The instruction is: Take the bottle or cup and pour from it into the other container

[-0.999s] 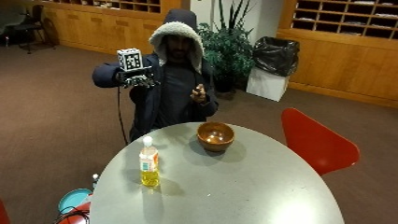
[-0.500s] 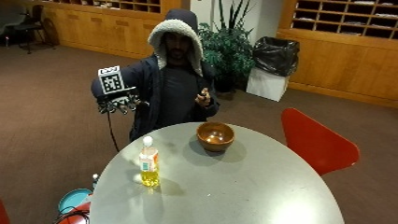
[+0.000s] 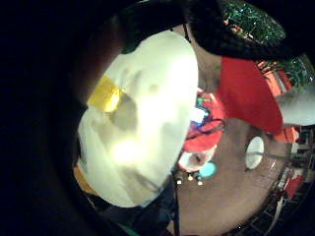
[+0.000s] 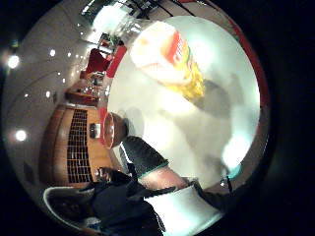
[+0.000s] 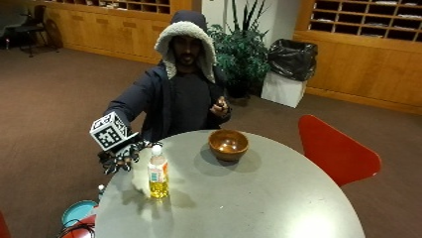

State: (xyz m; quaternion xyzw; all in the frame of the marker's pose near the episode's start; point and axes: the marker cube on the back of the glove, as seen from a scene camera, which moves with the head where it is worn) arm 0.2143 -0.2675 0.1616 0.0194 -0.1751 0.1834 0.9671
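Observation:
A clear bottle [image 5: 157,171] with a white cap and yellow liquid stands upright near the table's left edge. It also shows in the thumb side palm view as the bottle [image 4: 170,59] on the pale tabletop. A brown bowl [image 5: 228,144] sits on the far side of the round grey table [image 5: 264,198], in front of the person. My gloved right hand [image 5: 121,158] hovers at table height just left of the bottle, a small gap from it. Its fingers [image 4: 143,155] are loosely spread and hold nothing. The bowl [image 4: 109,130] lies beyond them.
A red chair [image 5: 336,148] stands at the table's right. A teal round object [image 5: 79,212] lies on the floor by the left edge. The person's bare left hand [image 5: 221,105] is held at chest height. A lined bin [image 5: 290,69] and a plant [image 5: 244,49] stand behind.
The gloved hand has come down from shoulder height to table level, ending close beside the bottle. Bottle and bowl have not moved.

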